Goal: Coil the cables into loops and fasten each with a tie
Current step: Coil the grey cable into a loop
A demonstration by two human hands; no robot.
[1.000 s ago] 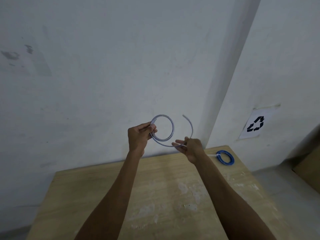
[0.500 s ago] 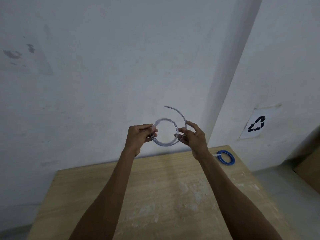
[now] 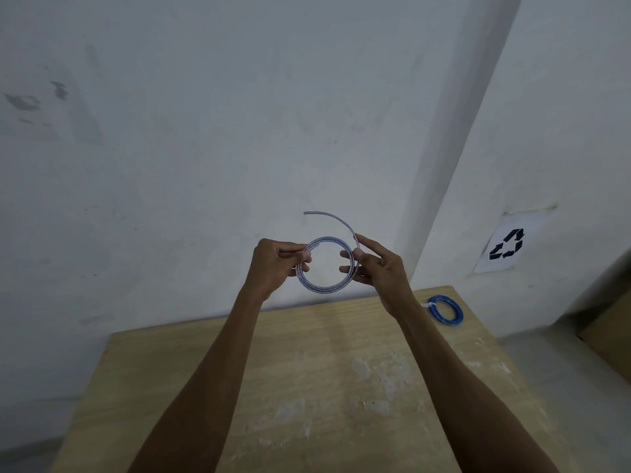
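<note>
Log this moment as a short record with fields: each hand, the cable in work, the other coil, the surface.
left hand: pinches the left side of the pale cable coil
right hand: pinches the coil's right side
free end: curves up above the coil, loose
blue coil: lies at the table's far right corner, white tie on it
surface: wooden table, below the raised hands

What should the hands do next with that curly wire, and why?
Probably the right hand should lay the loose tail onto the pale cable loop. The left hand pinches the loop's left side, but the tail arcs free above it, so it isn't ready for a tie.
</note>
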